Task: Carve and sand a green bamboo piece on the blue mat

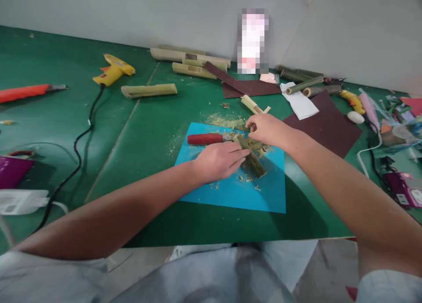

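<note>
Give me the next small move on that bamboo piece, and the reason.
Probably take up the red-handled knife. It lies loose on the blue sheet, with its blade at the bamboo piece, which the left hand pins down. The right hand only fingers the piece's far end, and shavings suggest carving.

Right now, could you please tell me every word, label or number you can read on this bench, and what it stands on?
None can be read. The yellow glue gun shows no legible lettering; any marks on the white adapter and purple box are too blurred.
</note>
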`<state>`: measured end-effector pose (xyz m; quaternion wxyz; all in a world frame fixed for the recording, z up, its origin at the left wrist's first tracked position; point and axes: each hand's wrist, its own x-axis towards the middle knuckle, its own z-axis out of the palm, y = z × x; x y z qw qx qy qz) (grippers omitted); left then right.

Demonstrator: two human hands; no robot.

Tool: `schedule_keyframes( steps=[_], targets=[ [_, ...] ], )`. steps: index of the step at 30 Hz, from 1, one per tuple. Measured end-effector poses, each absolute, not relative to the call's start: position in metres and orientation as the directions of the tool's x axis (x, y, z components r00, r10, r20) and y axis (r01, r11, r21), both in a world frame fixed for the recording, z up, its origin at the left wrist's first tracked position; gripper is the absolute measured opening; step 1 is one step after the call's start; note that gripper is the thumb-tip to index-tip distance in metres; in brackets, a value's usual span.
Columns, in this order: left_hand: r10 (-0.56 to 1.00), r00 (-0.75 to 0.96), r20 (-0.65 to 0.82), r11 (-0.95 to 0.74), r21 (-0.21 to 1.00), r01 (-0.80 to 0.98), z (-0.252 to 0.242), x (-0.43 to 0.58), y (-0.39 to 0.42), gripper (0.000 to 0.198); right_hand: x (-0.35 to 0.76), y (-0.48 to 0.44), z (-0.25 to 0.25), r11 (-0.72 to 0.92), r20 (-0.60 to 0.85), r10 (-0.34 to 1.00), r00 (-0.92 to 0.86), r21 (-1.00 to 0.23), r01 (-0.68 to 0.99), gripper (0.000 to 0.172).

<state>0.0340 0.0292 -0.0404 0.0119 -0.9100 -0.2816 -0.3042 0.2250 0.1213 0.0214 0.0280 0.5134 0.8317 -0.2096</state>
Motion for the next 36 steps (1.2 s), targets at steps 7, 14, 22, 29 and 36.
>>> schedule_keyframes(
  steps=[7, 14, 22, 29, 36],
  targets=[
    [0.489, 0.666, 0.564, -0.848, 0.128, 0.515, -0.041, 0.033, 0.03, 0.029, 0.22, 0.12, 0.023, 0.395, -0.292, 0.825, -0.484, -0.314, 0.863, 0.014],
    [0.513, 0.664, 0.545, -0.835, 0.135, 0.534, -0.04, 0.034, 0.029, 0.03, 0.218, 0.125, 0.021, 0.379, -0.281, 0.823, -0.493, -0.374, 0.846, 0.021],
    [0.504, 0.666, 0.55, -0.842, 0.143, 0.52, -0.041, 0.033, 0.029, 0.03, 0.206, 0.145, 0.018, 0.298, -0.289, 0.85, -0.44, -0.425, 0.855, 0.033],
    [0.505, 0.677, 0.536, -0.836, 0.108, 0.539, -0.039, 0.034, 0.029, 0.031, 0.19, 0.156, 0.011, 0.528, -0.111, 0.807, -0.581, -0.307, 0.792, 0.01],
    [0.507, 0.679, 0.531, -0.837, 0.115, 0.535, -0.038, 0.035, 0.028, 0.032, 0.193, 0.153, 0.018, 0.654, -0.172, 0.705, -0.688, -0.214, 0.725, 0.01]
  ],
)
